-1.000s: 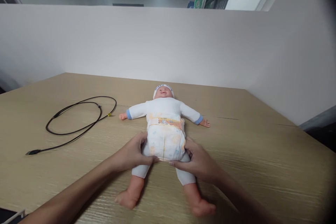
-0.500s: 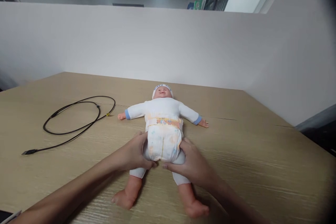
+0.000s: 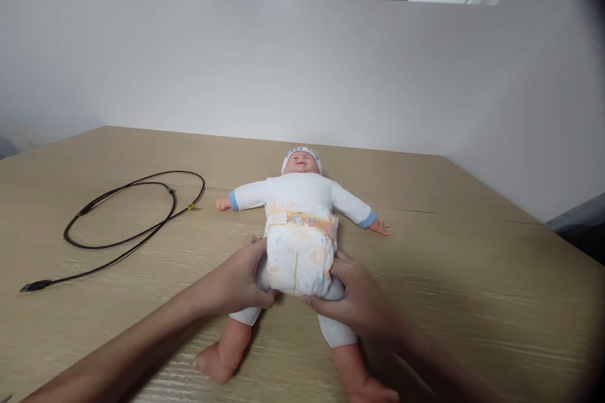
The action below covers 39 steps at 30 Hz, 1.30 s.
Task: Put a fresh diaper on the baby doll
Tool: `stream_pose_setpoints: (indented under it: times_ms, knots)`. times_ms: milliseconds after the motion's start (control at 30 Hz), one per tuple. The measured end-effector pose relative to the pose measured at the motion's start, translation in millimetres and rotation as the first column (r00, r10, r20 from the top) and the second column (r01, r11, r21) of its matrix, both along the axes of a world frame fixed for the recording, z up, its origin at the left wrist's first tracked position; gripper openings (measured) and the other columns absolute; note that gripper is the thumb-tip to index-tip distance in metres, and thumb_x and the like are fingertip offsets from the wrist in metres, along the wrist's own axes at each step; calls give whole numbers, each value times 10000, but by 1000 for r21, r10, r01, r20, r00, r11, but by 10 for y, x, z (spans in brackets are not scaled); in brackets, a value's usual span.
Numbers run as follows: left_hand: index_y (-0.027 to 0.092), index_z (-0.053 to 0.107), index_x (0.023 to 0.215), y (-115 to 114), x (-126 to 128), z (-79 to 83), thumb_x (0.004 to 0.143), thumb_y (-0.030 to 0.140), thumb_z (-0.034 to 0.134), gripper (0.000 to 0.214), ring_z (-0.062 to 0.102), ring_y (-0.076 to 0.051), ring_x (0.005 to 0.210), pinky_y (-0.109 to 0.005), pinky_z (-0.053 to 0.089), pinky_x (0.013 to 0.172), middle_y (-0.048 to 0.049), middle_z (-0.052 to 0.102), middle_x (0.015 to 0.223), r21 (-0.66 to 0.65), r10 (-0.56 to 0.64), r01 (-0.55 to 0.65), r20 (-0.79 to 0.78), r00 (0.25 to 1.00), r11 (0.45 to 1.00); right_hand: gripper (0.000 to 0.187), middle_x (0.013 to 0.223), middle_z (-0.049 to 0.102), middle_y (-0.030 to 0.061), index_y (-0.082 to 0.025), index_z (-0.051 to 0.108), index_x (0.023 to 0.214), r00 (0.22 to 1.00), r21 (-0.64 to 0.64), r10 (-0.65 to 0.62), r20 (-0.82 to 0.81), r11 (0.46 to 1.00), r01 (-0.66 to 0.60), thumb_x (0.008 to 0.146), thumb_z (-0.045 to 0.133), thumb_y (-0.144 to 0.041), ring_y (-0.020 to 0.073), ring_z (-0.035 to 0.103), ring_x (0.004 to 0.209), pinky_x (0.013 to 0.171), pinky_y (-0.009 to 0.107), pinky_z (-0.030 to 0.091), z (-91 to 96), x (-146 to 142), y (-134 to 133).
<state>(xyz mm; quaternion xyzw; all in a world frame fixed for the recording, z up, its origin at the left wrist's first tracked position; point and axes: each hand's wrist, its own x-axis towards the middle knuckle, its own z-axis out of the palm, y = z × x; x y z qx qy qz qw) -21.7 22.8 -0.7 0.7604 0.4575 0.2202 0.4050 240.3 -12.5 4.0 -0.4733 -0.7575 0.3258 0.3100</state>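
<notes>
A baby doll [image 3: 299, 195] in a white bodysuit and cap lies on its back on the wooden table [image 3: 472, 277], arms spread, head away from me. It wears a white printed diaper [image 3: 300, 255] with an orange waistband. My left hand [image 3: 236, 283] curls round the diaper's left leg edge at the doll's hip. My right hand [image 3: 359, 299] grips the right leg edge, thumb on the diaper's front. The doll's bare legs point toward me between my forearms.
A black cable [image 3: 127, 214] lies looped on the table to the left, its plug end near the left edge. White partition walls [image 3: 302, 69] close off the table at the back and right.
My hands stay on the diaper's lower corners and shift only slightly. The view has dropped a little, so the doll's feet sit lower in the frame.
</notes>
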Motion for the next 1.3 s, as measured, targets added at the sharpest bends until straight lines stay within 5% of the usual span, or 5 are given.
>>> stream_pose_setpoints:
  times_ms: [267, 500, 800, 1300]
  knots:
    - [250, 770, 1225, -8, 52, 9, 598, 357, 956, 663, 575, -377, 1150, -469, 495, 1001, -67, 729, 1120, 79, -4, 4, 4, 1000, 997, 379, 1327, 783, 69, -304, 878, 1092, 998, -13, -38, 41, 999, 39, 726, 975, -332, 375, 641, 1319, 1145, 500, 514, 41, -106, -61]
    - [225, 755, 1097, -4, 86, 59, 630, 204, 831, 474, 556, -357, 1088, -458, 470, 964, -53, 757, 1062, 74, -31, 35, -56, 998, 997, 309, 1292, 784, 89, -289, 892, 1046, 997, -38, -76, 20, 996, 77, 753, 960, -362, 361, 661, 1288, 1131, 491, 526, -14, -91, -54]
    - [223, 758, 1076, -27, 1, 24, 686, 201, 787, 391, 559, -350, 1141, -470, 460, 1018, -69, 689, 1121, -10, -46, 46, 58, 997, 999, 363, 1371, 754, 83, -295, 870, 1152, 996, -10, -86, -16, 996, 86, 799, 927, -355, 361, 646, 1340, 1157, 483, 517, -14, -97, -80]
    - [234, 711, 1240, 19, -16, 8, 694, 145, 796, 560, 588, -328, 1176, -479, 511, 1054, -64, 666, 1214, 6, -85, 85, 102, 991, 996, 385, 1386, 735, 92, -280, 858, 1168, 997, -6, -39, -66, 999, 39, 803, 920, -383, 357, 677, 1292, 1138, 500, 538, -24, -62, -52]
